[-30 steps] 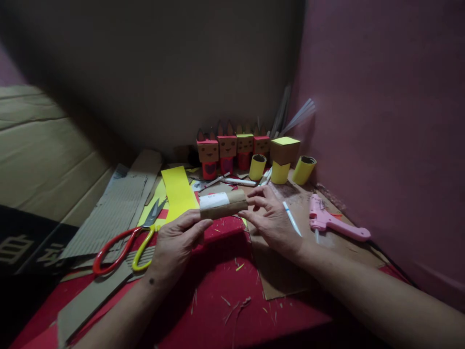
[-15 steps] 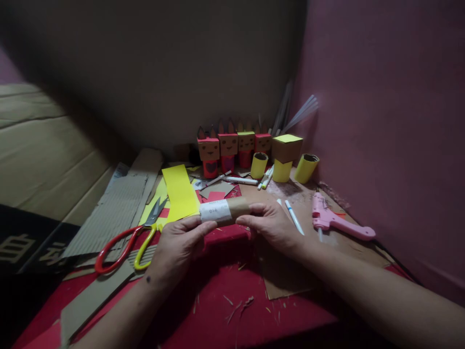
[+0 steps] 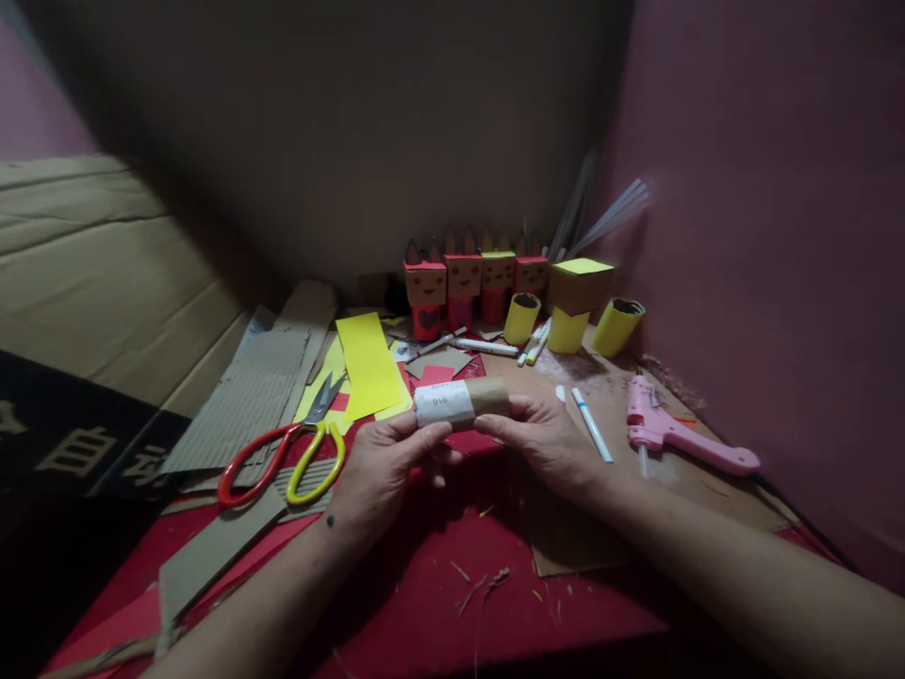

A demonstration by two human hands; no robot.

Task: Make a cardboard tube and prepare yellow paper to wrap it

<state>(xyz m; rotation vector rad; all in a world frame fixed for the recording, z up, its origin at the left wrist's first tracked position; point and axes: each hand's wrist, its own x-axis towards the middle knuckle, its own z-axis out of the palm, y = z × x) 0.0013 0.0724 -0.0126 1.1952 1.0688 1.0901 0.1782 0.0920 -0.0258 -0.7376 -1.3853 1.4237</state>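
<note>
A brown cardboard tube (image 3: 461, 402) with a white label on its left half lies sideways between both hands, a little above the red surface (image 3: 452, 575). My left hand (image 3: 386, 462) grips its left end with thumb and fingertips. My right hand (image 3: 544, 441) grips the right end the same way. Behind the tube lies a yellow paper strip (image 3: 368, 363). To the left rest scissors (image 3: 283, 462) with one red and one yellow handle.
A pink glue gun (image 3: 679, 436) lies at the right, a white pen (image 3: 592, 424) beside it. At the back stand small box-headed paper figures (image 3: 467, 283), a yellow-topped box (image 3: 580, 283) and yellow tubes (image 3: 615, 325). Corrugated cardboard sheets (image 3: 240, 396) lie left. Scraps litter the red surface.
My right hand went from flat beside the tube to gripping its right end. The tube turned so its label faces up, and the view shifted, so everything sits further right.
</note>
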